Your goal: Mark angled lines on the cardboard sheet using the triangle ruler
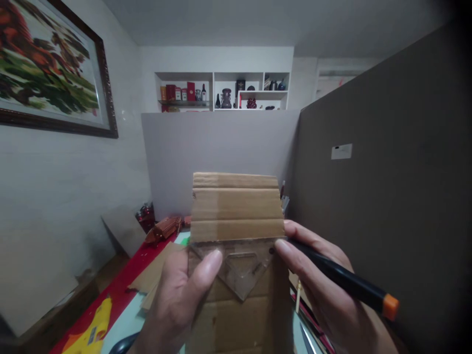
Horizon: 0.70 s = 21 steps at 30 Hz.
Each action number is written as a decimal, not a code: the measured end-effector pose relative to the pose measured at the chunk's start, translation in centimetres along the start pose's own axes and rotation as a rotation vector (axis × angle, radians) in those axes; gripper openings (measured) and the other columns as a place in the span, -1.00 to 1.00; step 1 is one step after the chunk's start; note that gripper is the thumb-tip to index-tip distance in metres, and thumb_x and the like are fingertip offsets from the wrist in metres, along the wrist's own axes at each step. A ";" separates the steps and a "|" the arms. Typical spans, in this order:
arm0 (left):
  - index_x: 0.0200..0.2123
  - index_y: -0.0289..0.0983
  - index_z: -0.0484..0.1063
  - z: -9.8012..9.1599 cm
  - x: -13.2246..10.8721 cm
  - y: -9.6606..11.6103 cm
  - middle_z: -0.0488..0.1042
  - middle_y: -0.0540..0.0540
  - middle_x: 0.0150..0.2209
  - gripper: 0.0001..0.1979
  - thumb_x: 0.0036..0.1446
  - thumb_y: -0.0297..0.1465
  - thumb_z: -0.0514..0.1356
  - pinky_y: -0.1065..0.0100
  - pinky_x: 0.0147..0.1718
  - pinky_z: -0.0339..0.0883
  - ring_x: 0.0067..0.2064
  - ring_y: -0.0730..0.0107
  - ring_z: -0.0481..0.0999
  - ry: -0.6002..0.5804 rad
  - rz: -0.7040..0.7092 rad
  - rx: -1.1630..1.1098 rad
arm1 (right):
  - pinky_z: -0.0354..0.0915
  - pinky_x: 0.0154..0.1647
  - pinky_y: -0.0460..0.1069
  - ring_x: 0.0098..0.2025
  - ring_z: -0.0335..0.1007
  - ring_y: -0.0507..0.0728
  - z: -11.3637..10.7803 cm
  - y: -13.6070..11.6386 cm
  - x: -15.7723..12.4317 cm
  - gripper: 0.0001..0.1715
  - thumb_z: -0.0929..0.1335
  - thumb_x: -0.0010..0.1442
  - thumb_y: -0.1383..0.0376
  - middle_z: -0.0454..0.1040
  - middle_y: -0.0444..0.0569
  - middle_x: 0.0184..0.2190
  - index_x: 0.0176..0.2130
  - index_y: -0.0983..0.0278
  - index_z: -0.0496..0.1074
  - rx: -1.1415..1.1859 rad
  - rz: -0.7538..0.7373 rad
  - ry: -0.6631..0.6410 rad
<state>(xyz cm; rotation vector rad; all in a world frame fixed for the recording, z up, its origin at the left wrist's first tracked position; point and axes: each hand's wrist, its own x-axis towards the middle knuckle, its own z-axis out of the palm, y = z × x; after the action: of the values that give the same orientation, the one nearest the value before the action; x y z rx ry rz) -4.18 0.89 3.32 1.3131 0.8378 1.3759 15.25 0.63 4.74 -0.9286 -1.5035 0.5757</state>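
A piece of brown corrugated cardboard [238, 206] with crosswise creases is held upright in front of me. Across its face lies a clear triangular set square [243, 275], long edge uppermost and corner pointing down. My left hand [180, 285] grips the cardboard's left edge, its thumb pressing the set square flat. At the right edge, my right hand [324, 280] is closed around a black pen [342, 275] with an orange end. That hand's thumb rests by the set square's right corner. The pen's tip is hidden, as are the fingers behind the cardboard.
A yellow tool [94, 329] lies at the lower left on the red table covering [83, 314]. Loose cardboard [157, 268] and a reddish-brown model-like object [164, 228] sit behind my left hand. Partly covered at the lower right is a metal blade [307, 339]. A grey partition [368, 206] stands on the right.
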 end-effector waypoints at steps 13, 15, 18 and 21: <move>0.02 -0.16 0.58 0.9 0.2 0.8 0.64 -0.06 -0.03 -0.61 0.22 -0.11 0.23 0.29 -0.01 0.47 0.01 0.14 0.59 -0.077 0.126 0.023 | 0.42 0.01 0.12 0.00 0.50 0.33 0.8 -0.4 -0.1 -0.72 0.35 0.28 0.08 0.60 0.02 -0.19 -0.12 0.15 0.55 0.022 -0.016 0.062; 0.01 -0.13 0.58 0.6 0.2 0.9 0.64 -0.02 -0.04 -0.63 0.22 -0.11 0.23 0.33 0.00 0.46 -0.01 0.20 0.60 -0.073 0.139 0.074 | 0.47 -0.08 0.08 -0.01 0.52 0.32 0.8 -0.6 -0.2 -0.72 0.35 0.29 0.08 0.60 0.01 -0.18 -0.11 0.15 0.54 0.010 0.014 0.088; 0.04 -0.13 0.56 0.3 0.1 0.9 0.64 0.00 -0.04 -0.59 0.21 -0.07 0.23 0.35 0.01 0.44 -0.03 0.22 0.60 -0.048 0.143 0.137 | 0.50 -0.20 0.04 -0.09 0.55 0.31 0.4 -0.5 -0.2 -0.72 0.40 0.23 0.07 0.61 0.01 -0.20 -0.15 0.16 0.57 -0.032 0.036 0.062; 0.08 -0.15 0.53 0.2 0.0 0.9 0.62 -0.05 0.01 -0.51 0.18 -0.02 0.23 0.30 0.01 0.44 0.01 0.15 0.59 0.006 0.126 0.206 | 0.50 -0.31 0.03 -0.28 0.56 0.25 -0.2 0.0 -0.1 -0.68 0.43 0.18 0.01 0.62 -0.01 -0.26 -0.17 0.15 0.59 -0.086 0.015 0.086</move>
<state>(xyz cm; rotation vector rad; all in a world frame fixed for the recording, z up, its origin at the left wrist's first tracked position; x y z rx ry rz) -4.11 0.62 4.18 1.5434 0.9333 1.4207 15.48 0.52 4.70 -1.0191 -1.4540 0.4787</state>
